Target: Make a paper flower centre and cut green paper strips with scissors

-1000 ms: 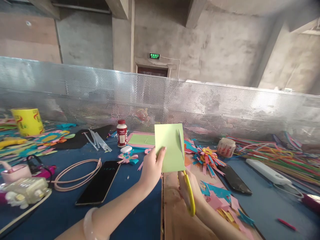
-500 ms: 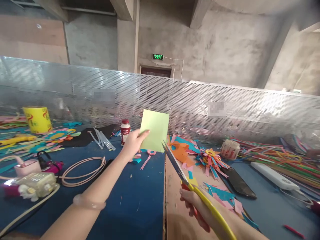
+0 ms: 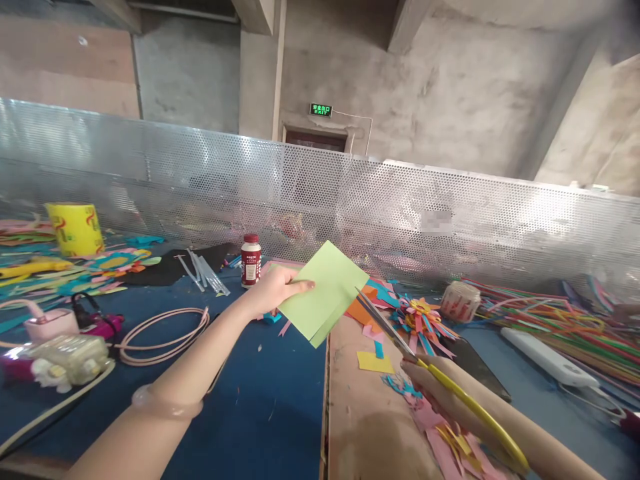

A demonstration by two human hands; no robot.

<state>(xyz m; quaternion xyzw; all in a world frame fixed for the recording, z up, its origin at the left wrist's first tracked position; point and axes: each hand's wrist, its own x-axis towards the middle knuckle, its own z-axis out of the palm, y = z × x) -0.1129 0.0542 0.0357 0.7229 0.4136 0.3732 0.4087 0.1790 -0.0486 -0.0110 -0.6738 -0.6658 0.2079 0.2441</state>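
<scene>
My left hand [image 3: 273, 291] pinches a folded light-green sheet of paper [image 3: 325, 292] by its left edge and holds it tilted above the table. Yellow-handled scissors [image 3: 430, 369] are gripped in my right hand [image 3: 440, 393], low at the right. Their blades are slightly apart and the tips touch the paper's right edge. A pale bracelet [image 3: 165, 405] sits on my left wrist.
Paper scraps and a paper flower [image 3: 420, 313] litter the brown board [image 3: 370, 427]. On the blue cloth lie a small red-capped bottle [image 3: 251, 260], a pink cable coil [image 3: 165, 327], a yellow tape roll [image 3: 75, 229], a white tape roll [image 3: 458, 300], coloured strips [image 3: 560, 320] and a perforated metal screen [image 3: 320, 193] behind.
The green paper has dropped lower and turned to a slant. The scissors have swung up from beneath the sheet and now meet its right edge.
</scene>
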